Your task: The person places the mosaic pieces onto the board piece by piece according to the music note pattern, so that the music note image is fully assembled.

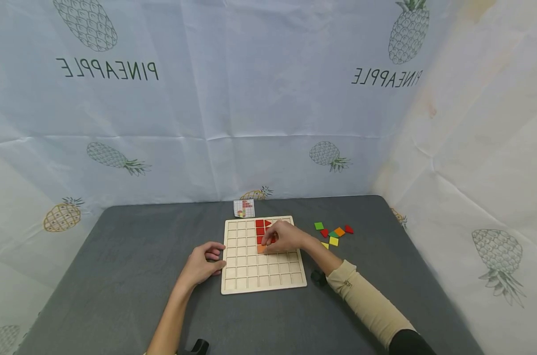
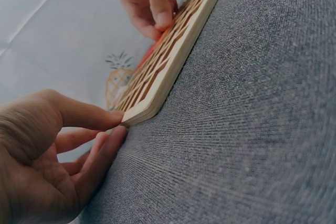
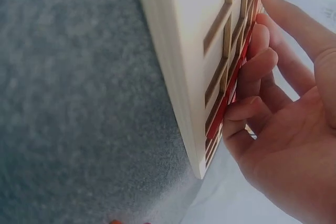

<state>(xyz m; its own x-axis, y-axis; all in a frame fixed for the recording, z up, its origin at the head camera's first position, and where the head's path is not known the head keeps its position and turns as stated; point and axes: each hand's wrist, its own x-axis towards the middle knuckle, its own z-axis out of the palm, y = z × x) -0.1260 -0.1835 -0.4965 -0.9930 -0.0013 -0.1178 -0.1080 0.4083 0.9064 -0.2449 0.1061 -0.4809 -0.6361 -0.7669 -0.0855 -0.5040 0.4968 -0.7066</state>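
Observation:
A square wooden grid board (image 1: 241,271) lies on the grey table, with several red tiles (image 1: 260,223) set in its upper cells. My left hand (image 1: 200,265) grips the board's left edge; in the left wrist view, thumb and fingers pinch a corner. Over the board's middle, my right hand (image 1: 285,236) pinches an orange square tile (image 1: 261,249) at a cell just below the red ones. That hand covers some tiles and cells. In the right wrist view, the right fingers (image 3: 260,66) curl against the board beside a red strip of tiles (image 3: 223,109).
Right of the board lie loose tiles, among them a green square (image 1: 319,226), an orange one (image 1: 340,231), a yellow one (image 1: 334,241) and a red one (image 1: 349,229). A printed pattern card (image 1: 244,208) lies behind the board. A black object (image 1: 318,277) is beside the right forearm.

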